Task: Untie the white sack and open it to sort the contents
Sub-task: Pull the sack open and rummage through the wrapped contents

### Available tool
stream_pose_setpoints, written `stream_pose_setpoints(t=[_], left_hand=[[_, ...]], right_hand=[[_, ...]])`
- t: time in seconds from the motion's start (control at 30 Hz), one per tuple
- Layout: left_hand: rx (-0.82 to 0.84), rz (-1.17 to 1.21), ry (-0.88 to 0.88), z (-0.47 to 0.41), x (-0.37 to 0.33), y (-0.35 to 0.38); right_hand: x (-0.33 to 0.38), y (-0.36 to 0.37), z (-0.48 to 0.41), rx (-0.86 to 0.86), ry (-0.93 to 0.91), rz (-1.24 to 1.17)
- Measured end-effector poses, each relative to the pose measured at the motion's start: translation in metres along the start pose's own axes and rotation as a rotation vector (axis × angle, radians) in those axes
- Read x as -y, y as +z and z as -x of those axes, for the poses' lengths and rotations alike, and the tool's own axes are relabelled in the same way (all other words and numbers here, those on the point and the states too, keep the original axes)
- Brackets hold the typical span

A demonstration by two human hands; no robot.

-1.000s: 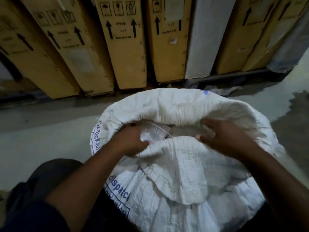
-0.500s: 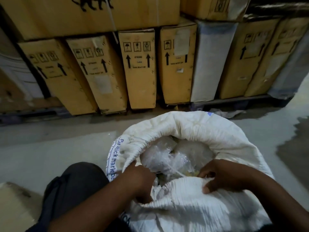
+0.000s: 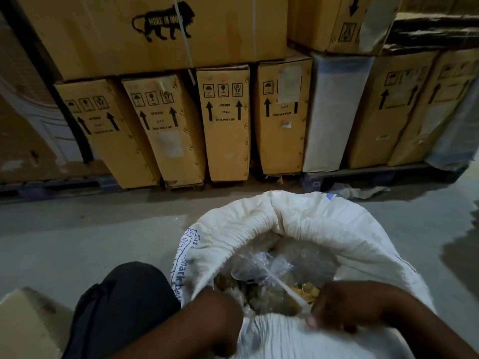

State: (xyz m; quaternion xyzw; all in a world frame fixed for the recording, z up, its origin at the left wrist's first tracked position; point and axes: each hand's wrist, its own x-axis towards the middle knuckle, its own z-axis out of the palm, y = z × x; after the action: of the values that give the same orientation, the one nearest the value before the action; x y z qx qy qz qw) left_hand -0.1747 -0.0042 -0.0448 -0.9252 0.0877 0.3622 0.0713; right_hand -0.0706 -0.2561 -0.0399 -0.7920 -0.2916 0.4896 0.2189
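My left hand [image 3: 220, 310] and right hand [image 3: 337, 310] grip the white sack [image 3: 298, 224] by its near rim, pulling it down to expose what look like clear plastic packets [image 3: 261, 268].

Sack: white sack [image 3: 311, 224] of woven plastic cloth, standing on the grey floor [image 3: 77, 242], mouth up and untied.
Print: blue lettering runs down its left side, partly folded and not fully readable.
Mouth: wide open, the rim rolled outward into a thick, wrinkled collar at the far side; the near edge is bunched into fine pleats.
Contents: clear plastic bags [image 3: 261, 265], crumpled and glossy, fill the opening; yellowish-brown pieces [image 3: 305, 291] show near the front, what they are cannot be told.
Strip: a thin white strip [image 3: 282, 286] lies slantwise across the contents toward the near right rim.
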Motion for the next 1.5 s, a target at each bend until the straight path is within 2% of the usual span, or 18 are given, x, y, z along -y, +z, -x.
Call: stream_pose_setpoints(t=[0.07, 0.13, 0.2, 0.27, 0.33, 0.47, 0.57, 0.8, 0.97, 1.1, 1.17, 1.27, 1.37, 1.5], left_hand=[[-0.078, 0.067, 0.059, -0.009, 0.003, -0.008], [-0.222, 0.202, 0.102, -0.016, 0.005, -0.025], [-0.415, 0.452, 0.15, -0.03, 0.014, -0.041], [-0.585, 0.616, 0.165, -0.051, 0.026, -0.045], [-0.682, 0.625, 0.133, -0.073, 0.034, -0.041], [-0.807, 0.372, -0.005, -0.105, 0.062, -0.032], [-0.798, 0.239, -0.099, -0.112, 0.091, -0.032], [-0.866, 0.023, -0.174, -0.096, 0.147, -0.044], [-0.856, 0.088, -0.184, -0.075, 0.172, -0.046], [-0.818, 0.078, -0.167, -0.072, 0.174, -0.039], [-0.818, 0.085, -0.146, -0.073, 0.165, -0.033], [-0.787, 0.069, -0.075, -0.073, 0.14, -0.031], [-0.564, 0.077, 0.086, -0.064, 0.106, -0.034], [-0.327, 0.142, 0.2, -0.035, 0.06, -0.034]], right_hand=[[-0.012, -0.007, 0.0, -0.213, -0.135, -0.282], [-0.024, -0.014, -0.008, -0.461, -0.169, -0.569], [-0.033, -0.026, -0.021, -0.663, -0.17, -0.683], [-0.036, -0.032, -0.034, -0.807, -0.127, -0.521], [-0.041, -0.036, -0.043, -0.913, -0.09, -0.349], [-0.04, -0.058, -0.038, -1.151, -0.044, -0.11], [-0.054, -0.075, -0.031, -1.23, 0.025, -0.095], [-0.066, -0.089, -0.004, -1.26, 0.185, -0.079], [-0.069, -0.091, 0.013, -1.34, 0.109, -0.065], [-0.072, -0.087, 0.003, -1.338, 0.151, -0.109], [-0.065, -0.075, -0.014, -1.247, 0.187, -0.098], [-0.049, -0.054, -0.035, -1.046, 0.215, 0.104], [-0.029, -0.045, -0.033, -0.93, 0.139, 0.243], [-0.005, -0.036, -0.015, -0.626, 0.027, 0.124]])
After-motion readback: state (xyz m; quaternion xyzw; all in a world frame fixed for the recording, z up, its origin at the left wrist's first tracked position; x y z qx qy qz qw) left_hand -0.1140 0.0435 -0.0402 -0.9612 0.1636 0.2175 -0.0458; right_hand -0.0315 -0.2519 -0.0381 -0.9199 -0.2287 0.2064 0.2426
